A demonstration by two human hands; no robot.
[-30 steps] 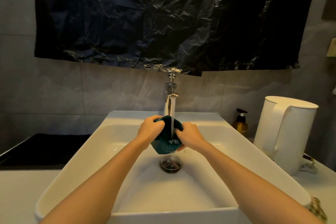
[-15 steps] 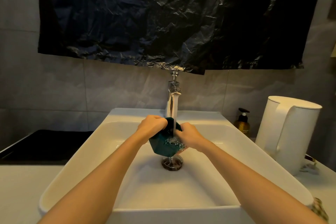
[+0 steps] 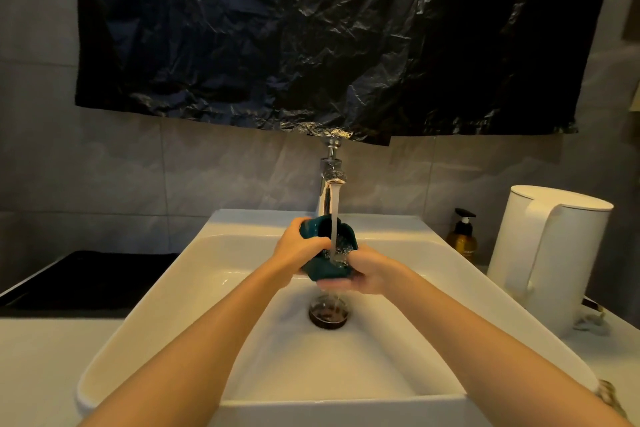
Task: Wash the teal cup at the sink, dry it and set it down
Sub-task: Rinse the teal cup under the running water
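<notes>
From the head view, mid-wash: holding the cup [image 3: 323,267] tilted under the stream from the tap [image 3: 330,177], above the drain [image 3: 328,315] toward 12 o'clock of the sink [image 3: 346,412], left hand [image 3: 297,248] curled over the rim at the cup's 9 o'clock, right hand [image 3: 370,274] wrapped under its base at 4 o'clock. Judged the rinsing step, drying and setting down not yet done. Next, likely: turn the cup through the water, then free one hand for the tap, gripping firmly against wet slip.
</notes>
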